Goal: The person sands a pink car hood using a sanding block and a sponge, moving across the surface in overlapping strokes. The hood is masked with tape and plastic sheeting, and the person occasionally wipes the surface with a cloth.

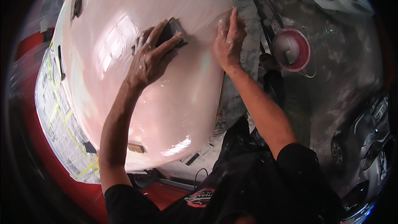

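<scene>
A large, wet, pinkish-white car body panel curves beneath both arms. On its upper middle, my left hand presses a dark sanding block, its fingers spread over the block. Whitish residue marks the fingers. My right hand rests at the panel's right edge with the index finger stretched forward and the thumb apart from it. The other fingers of that hand curl and are partly hidden; nothing shows in its grasp.
Masking paper with yellow-green tape borders the panel's left side. A dark strip and a small tan block lie on the panel. To the right, a pink bucket with cloudy liquid stands on the wet floor. Cars are parked at right.
</scene>
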A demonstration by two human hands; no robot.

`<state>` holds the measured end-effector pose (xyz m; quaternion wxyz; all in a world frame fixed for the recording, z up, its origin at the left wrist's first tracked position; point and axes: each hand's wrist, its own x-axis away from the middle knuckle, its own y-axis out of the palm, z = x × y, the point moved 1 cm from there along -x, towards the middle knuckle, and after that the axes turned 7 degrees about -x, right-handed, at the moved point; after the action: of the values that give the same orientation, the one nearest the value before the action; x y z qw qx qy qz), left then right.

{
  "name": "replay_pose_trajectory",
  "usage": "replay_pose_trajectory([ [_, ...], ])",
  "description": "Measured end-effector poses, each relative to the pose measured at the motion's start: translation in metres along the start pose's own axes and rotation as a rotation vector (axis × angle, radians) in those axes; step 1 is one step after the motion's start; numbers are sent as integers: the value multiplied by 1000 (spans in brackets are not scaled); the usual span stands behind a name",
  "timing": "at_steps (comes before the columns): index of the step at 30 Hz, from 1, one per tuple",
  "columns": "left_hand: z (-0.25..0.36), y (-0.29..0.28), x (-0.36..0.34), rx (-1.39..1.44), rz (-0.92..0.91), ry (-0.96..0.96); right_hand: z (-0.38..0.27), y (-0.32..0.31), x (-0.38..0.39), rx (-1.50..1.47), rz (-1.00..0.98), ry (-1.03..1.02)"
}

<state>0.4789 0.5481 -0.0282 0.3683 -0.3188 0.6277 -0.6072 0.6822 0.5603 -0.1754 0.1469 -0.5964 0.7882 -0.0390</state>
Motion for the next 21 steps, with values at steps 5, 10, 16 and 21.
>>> replay_pose_trajectory([
  [5,-21,24,-116,6,80,41,-13,2,3,-51,-43,21],
  [10,-17,36,-112,-105,103,180,-14,-2,4,-36,-60,-13],
  [16,14,26,-98,-40,9,-26,-15,-6,0,-38,-74,56],
  [21,-26,51,-139,122,90,-160,-27,-2,8,-67,-108,78],
])
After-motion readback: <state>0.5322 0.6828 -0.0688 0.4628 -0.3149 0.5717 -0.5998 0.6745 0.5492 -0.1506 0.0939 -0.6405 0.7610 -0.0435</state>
